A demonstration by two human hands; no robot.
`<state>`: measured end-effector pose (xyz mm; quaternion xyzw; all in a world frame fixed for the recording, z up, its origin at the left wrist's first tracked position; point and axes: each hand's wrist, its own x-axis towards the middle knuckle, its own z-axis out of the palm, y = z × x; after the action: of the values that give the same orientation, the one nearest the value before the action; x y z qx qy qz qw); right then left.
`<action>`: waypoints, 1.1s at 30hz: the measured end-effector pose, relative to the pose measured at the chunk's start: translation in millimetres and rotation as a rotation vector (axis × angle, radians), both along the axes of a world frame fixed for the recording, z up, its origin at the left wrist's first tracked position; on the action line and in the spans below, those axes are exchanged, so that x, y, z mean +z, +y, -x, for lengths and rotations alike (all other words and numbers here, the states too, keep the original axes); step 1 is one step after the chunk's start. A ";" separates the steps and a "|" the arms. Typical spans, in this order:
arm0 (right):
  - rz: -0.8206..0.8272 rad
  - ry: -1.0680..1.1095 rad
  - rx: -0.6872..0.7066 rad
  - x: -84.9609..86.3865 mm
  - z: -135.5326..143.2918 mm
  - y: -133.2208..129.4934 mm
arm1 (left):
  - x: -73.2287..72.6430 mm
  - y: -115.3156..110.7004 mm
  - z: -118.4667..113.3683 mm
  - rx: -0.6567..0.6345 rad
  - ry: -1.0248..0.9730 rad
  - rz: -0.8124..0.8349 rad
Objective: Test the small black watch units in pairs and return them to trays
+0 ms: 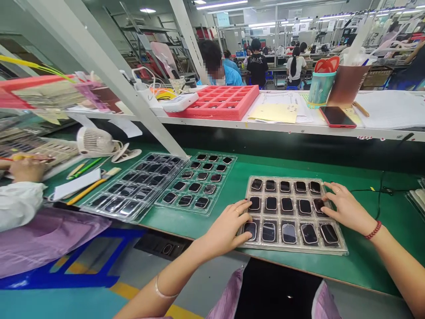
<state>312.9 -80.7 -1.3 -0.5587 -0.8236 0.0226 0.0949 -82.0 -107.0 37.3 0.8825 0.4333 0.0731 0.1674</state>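
Head view: a green table (361,266) fills the middle, with a white shelf (265,128) above its far side.
Pale tray (292,249): it lies on the table near the front edge and carries three rows of five dark-faced pieces (287,204).
Left clear tray (133,218): it lies just beside the middle clear tray (186,210); both carry similar pieces.
Red foam box (212,116): on the shelf.
Left hand (229,226): at the pale tray's left edge, fingers bent and parted; whether it grips, I cannot tell.
Right hand (347,208): at the far right corner, thumb and forefinger parted, thumb tip at the middle row's end piece; its grip also I cannot tell.
Fan (96,141): beyond the left clear tray.
Phone (338,116): on the shelf.
Red bracelet (374,230): around the right wrist.
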 end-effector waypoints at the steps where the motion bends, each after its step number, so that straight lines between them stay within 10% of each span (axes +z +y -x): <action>1: 0.001 -0.007 0.006 0.0 0.2 1.0 | -1.4 -2.7 1.6 0.015 -0.027 0.030; 7: 0.080 0.014 0.029 4.6 4.4 8.1 | 4.0 8.1 -14.7 0.017 -0.412 0.298; 17: 0.126 0.295 0.058 9.7 15.9 2.4 | -8.1 95.9 -118.3 0.092 -0.890 0.764; 25: 0.481 1.224 -0.095 2.7 62.7 37.9 | -25.0 115.8 -104.9 0.181 -1.050 0.804; 33: 0.718 1.628 -0.011 -2.3 86.4 66.7 | -30.6 119.6 -97.4 0.180 -1.114 0.805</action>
<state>226.5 -14.0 -3.6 -0.3696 -0.4414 0.6690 0.4701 15.4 12.6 6.7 0.5433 0.3478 0.3626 0.6726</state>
